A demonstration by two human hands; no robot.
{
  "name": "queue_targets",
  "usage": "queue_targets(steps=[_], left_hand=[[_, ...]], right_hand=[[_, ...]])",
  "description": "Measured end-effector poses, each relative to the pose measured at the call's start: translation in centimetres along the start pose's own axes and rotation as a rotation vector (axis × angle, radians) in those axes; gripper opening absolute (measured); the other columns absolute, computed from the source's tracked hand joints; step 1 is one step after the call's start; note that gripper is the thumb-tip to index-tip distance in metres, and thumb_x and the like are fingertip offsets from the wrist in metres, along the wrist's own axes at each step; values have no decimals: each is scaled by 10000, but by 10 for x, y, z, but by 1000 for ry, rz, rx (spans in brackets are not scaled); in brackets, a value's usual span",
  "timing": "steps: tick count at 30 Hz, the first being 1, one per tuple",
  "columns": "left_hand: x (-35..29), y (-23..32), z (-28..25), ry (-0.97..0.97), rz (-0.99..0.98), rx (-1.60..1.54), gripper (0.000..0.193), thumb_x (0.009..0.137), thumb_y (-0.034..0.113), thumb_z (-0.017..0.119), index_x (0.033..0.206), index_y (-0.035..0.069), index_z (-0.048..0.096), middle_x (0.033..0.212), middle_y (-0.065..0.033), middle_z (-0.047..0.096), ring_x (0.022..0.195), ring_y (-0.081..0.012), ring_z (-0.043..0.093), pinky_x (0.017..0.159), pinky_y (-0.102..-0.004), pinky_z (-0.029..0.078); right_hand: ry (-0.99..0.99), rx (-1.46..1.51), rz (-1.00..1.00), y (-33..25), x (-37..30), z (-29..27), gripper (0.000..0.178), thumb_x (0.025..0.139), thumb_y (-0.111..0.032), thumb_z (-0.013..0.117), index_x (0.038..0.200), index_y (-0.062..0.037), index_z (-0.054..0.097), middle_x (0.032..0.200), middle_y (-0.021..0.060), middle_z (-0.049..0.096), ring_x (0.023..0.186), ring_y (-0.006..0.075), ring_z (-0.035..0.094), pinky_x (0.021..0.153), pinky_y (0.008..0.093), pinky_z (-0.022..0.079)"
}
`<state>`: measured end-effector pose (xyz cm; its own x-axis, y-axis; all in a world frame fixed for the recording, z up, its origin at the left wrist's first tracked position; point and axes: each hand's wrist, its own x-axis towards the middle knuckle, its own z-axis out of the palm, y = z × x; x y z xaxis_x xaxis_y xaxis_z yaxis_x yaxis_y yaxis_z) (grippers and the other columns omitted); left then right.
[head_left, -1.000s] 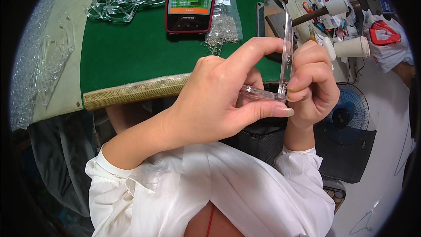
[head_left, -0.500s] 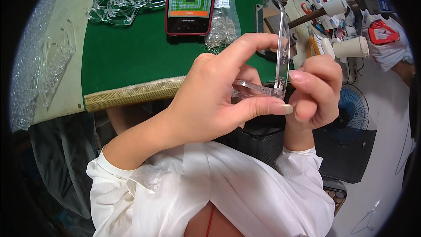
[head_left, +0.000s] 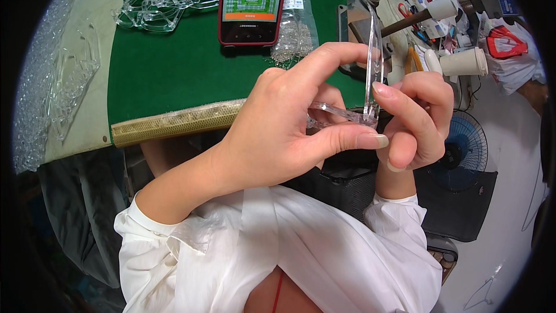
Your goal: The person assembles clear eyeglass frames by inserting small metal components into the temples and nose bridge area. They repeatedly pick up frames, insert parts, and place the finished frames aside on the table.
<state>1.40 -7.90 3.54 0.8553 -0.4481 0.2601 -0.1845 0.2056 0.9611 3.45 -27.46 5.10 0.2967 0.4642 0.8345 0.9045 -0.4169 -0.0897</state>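
Clear plastic glasses (head_left: pixel 372 72) are gripped by my left hand (head_left: pixel 281 130). Its thumb lies along the lower front part near the hinge, and its index finger reaches up to the temple, which stands nearly upright. Part of the front is hidden behind my left fingers. To the right of the hinge is my right hand (head_left: pixel 425 110), its index fingertip at the temple's edge and its other fingers curled. Thumb and index finger are apart there, and I see nothing between them.
On the green mat (head_left: pixel 168 75) stand a red-cased phone (head_left: pixel 249 35) and a bag of small metal parts (head_left: pixel 292 40). Clear frames (head_left: pixel 153 8) are heaped at the far left. A gold mesh roll (head_left: pixel 179 126) lines the near edge. A fan (head_left: pixel 460 145) stands at right.
My right index finger has moved up and left to the temple, away from the thumb, which has dropped slightly. My left hand and the glasses have hardly moved. The phone's picture has changed.
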Motion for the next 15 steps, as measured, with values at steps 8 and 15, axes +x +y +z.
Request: queue_targets(steps=[8,15], left_hand=[[5,-1,2,-12,18,19,645,766,50,724,1310,-45,391,1216,-102,546,697,-66,595,614,-199,466],[38,-13,14,32,195,173,674,795,-24,660,1365,-4,301,1055,-102,615,873,-122,627,769,-253,501]], right_hand=[[5,-12,71,0,-3,-1,611,811,-578,497,963,-22,700,806,48,531,647,138,496,499,239,365],[94,631,704,0,-10,-4,402,825,-316,689,1005,38,632,888,67,579,798,116,519,705,222,396]])
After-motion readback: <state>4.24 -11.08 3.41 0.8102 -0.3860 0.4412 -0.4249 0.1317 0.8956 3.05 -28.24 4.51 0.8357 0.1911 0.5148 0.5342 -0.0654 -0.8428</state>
